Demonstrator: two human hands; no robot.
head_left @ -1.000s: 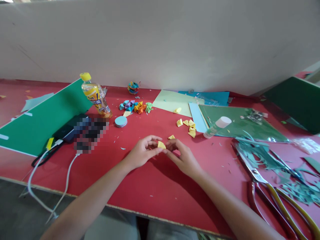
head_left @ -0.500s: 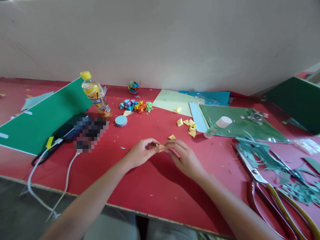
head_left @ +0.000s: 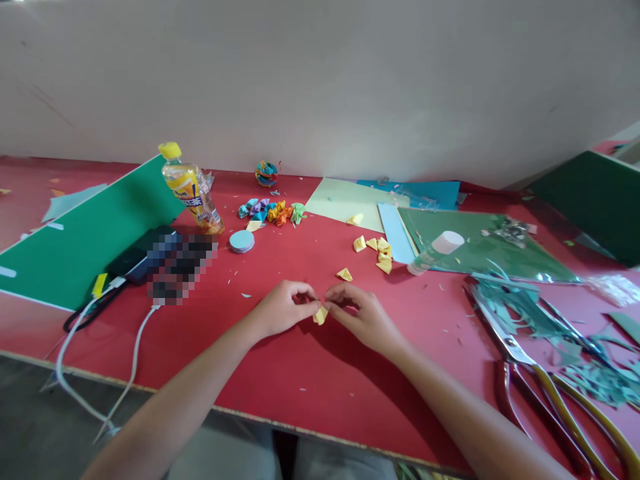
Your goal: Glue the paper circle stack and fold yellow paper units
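Observation:
A small folded yellow paper piece (head_left: 321, 316) is pinched at its top between both hands, above the red table (head_left: 280, 393). My left hand (head_left: 286, 308) closes thumb and fingertips on its left side. From the right, my right hand (head_left: 361, 315) grips it the same way, the fingertips of both hands almost meeting. Just beyond them lies a loose yellow folded piece (head_left: 345, 274). Further back is a cluster of similar yellow folded pieces (head_left: 384, 256), beside a glue stick (head_left: 435, 253) with a white cap.
Large scissors (head_left: 510, 347) and green paper scraps (head_left: 595, 380) lie at right. A drink bottle (head_left: 193, 190), a round light-blue disc stack (head_left: 242, 241) and colourful folded papers (head_left: 273, 211) stand at left and back. White cables (head_left: 63, 360) hang over the front edge.
The yellow paper piece has turned from lying flat between the fingers to pointing downward. My right hand has shifted slightly left and down, uncovering the loose piece behind.

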